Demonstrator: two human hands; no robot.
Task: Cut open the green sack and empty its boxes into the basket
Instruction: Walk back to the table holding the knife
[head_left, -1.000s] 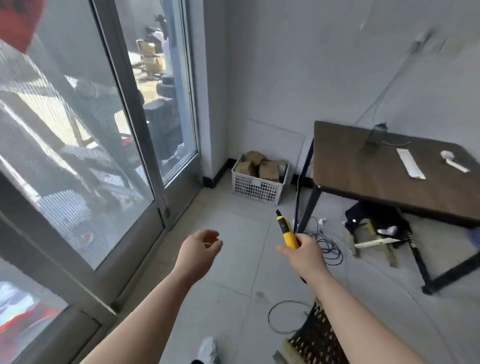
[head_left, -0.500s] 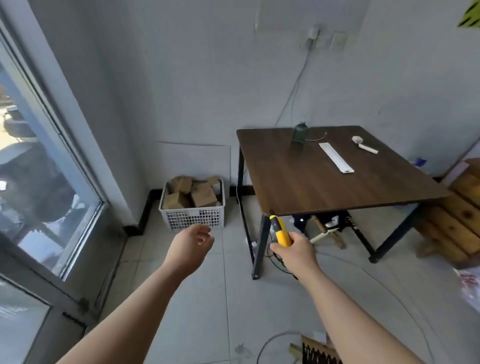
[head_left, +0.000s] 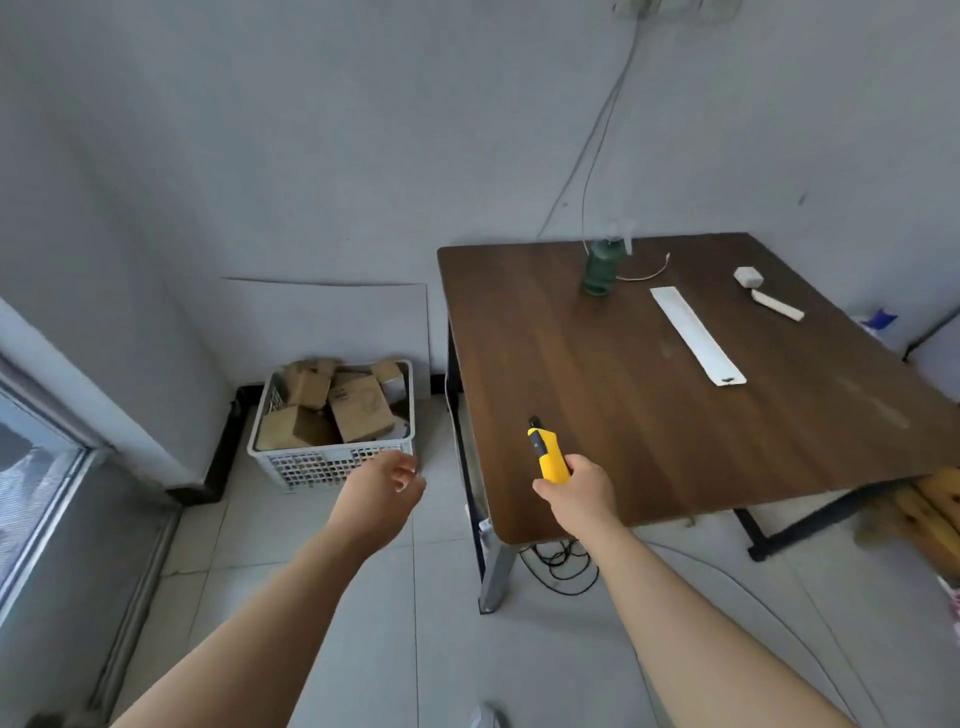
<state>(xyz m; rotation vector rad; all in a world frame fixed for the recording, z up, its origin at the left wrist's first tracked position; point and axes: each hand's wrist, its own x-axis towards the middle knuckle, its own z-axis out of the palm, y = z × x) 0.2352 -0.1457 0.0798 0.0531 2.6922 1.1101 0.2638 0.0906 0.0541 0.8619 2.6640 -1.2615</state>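
Knife (head_left: 549, 458) now above table (head_left: 675, 426) corner, basket (head_left: 322, 466) nearer than before.

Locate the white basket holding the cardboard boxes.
In the head view the white basket sits on the floor left of centre, against the wall, left of the brown table and just beyond the left hand.

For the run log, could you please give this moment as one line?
right hand: grips yellow utility knife | left hand: open, empty | white basket: holds cardboard boxes | green sack: not seen
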